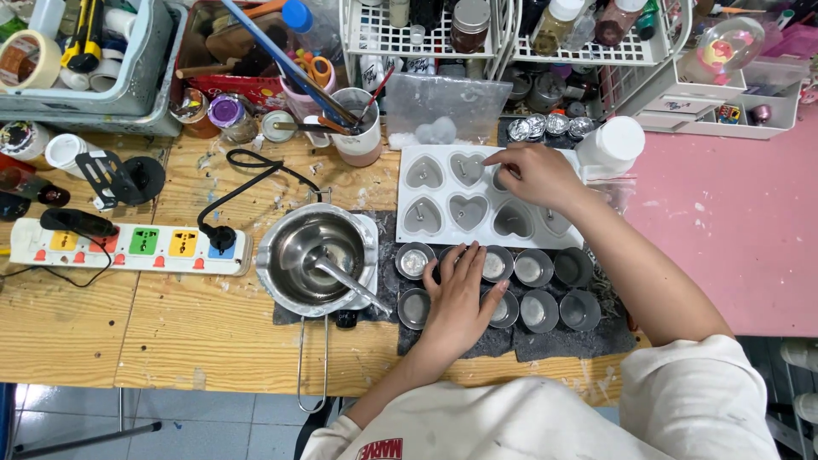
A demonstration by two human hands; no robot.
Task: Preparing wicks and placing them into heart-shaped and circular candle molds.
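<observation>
Now I'm resting my left hand (461, 294) flat and open on the small metal tins (511, 290) near the counter's front edge, while my right hand (535, 175) is pinching narrowly into the white heart-shaped mould (426, 209).

Wooden table (77, 332) carries power strip (128, 245), dark mat (554, 341).

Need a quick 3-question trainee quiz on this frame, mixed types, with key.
1. True or false: the right hand reaches into the white heart mould.
2. What does the left hand rest on? A) small round tins B) power strip C) tape roll
3. Fill in: the metal pot beside the tins holds a ____.

Key: 1 true; 2 A; 3 spoon.
</observation>
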